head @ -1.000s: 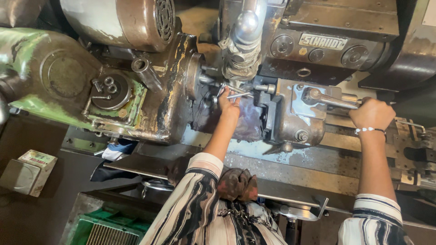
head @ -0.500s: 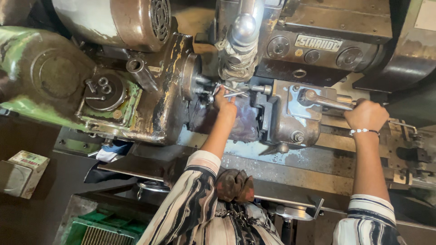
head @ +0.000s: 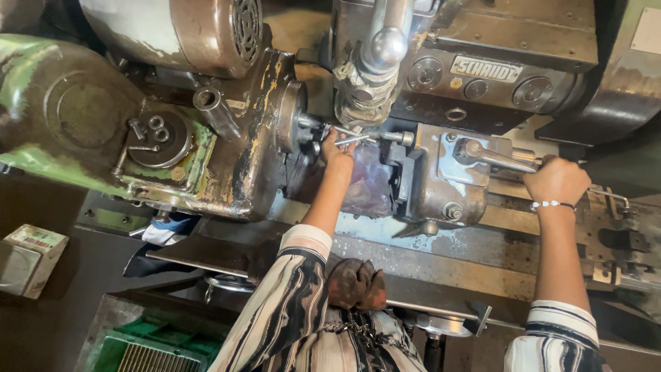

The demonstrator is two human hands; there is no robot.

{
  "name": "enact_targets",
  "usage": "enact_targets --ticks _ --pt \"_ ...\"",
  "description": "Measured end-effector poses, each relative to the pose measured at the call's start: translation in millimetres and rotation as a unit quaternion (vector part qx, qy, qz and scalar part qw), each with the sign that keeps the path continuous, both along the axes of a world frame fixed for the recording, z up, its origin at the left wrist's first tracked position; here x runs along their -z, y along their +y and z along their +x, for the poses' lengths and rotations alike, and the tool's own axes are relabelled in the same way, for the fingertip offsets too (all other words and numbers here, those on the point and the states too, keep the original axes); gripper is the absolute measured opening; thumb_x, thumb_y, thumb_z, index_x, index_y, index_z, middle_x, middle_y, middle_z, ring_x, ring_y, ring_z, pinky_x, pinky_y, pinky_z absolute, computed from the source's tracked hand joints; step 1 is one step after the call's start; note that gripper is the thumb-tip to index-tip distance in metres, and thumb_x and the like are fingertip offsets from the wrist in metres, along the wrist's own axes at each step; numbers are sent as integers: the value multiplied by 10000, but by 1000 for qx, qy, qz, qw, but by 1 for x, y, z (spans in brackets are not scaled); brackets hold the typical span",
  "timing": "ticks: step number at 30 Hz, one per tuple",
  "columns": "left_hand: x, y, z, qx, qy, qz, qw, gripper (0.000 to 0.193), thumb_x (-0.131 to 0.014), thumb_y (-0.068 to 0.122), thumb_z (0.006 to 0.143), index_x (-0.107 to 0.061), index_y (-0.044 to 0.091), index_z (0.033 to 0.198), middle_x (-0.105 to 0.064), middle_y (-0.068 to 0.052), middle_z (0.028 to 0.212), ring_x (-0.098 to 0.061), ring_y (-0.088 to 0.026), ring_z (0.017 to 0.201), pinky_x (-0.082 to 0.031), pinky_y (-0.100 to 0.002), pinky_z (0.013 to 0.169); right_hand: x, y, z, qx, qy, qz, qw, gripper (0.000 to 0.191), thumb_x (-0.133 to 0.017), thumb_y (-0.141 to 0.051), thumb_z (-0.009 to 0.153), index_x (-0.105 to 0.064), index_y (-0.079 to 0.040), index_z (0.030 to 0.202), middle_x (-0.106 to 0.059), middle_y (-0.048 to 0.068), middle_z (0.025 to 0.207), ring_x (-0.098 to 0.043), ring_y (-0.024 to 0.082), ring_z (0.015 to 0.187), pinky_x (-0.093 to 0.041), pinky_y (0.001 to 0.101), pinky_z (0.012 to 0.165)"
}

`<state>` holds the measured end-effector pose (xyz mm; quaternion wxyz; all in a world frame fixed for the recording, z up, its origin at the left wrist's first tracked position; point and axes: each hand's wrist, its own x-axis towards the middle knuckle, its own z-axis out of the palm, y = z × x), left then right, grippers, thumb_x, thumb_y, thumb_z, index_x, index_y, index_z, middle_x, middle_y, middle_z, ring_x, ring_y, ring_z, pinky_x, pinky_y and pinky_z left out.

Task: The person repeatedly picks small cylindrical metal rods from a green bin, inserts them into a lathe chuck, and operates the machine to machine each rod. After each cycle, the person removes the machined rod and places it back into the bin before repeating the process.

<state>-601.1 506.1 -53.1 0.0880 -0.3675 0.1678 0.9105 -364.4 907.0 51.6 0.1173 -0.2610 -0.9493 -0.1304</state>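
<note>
Nearest the camera hangs a crumpled brown-and-red rag [head: 356, 284] at the person's waist, between the two striped sleeves. To the left of it, well below both hands, sits a green plastic crate [head: 131, 348], and further left a small pale cardboard box [head: 27, 258].

Further out, the right hand [head: 556, 180] is closed in a fist around the end of a long grey steel lever [head: 497, 156] on the silver tailstock block [head: 441, 182]; a beaded bracelet circles the wrist. The lever appears to be gripped firmly, though whether it is thrown fully over cannot be told.

The left hand [head: 337, 148] reaches deeper, its fingers pinching a slim bright steel rod [head: 354, 139] that lies between the round worn headstock face [head: 292, 117] just to the hand's left and the tailstock block to its right. A bit of clear plastic sheet [head: 368, 186] lies just below that hand.

Judging by this, the rod is at the centres and being held in place, but not yet left to sit by itself: the hand has not let go, and the clamping with the lever looks unfinished. Beyond the hands a chrome ball-ended handle [head: 384, 43] hangs over the rod, with the dark grinder housing [head: 509, 62] behind.
</note>
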Motion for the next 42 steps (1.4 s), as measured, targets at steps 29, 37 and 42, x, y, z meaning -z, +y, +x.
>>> enact_targets --ticks 29,37,42 --pt "-10 -19 11 18 -34 36 999 118 -724 243 924 -737 258 1041 -617 40 1126 -603 -203 1014 -585 -468 861 2 -70 50 87 4 0 996 271 -805 -334 789 -787 -64 797 -735 199 763 -740 369 712 -591 432 661" --pt "-11 -17 8 29 -44 38 998 114 -669 261 954 -727 316 1034 -642 76 1147 -629 -187 1027 -575 -442 844 4 -62 47 71 35 -11 997 190 -782 -268 775 -784 -80 799 -729 189 770 -734 370 714 -584 438 650" --pt "-11 -16 7 28 -33 53 998 122 -639 288 973 -730 291 1055 -638 86 1178 -616 -187 1045 -582 -476 872 -5 -51 41 -19 105 15 994 171 -772 -237 780 -775 -95 874 -722 161 767 -721 352 733 -575 437 668"
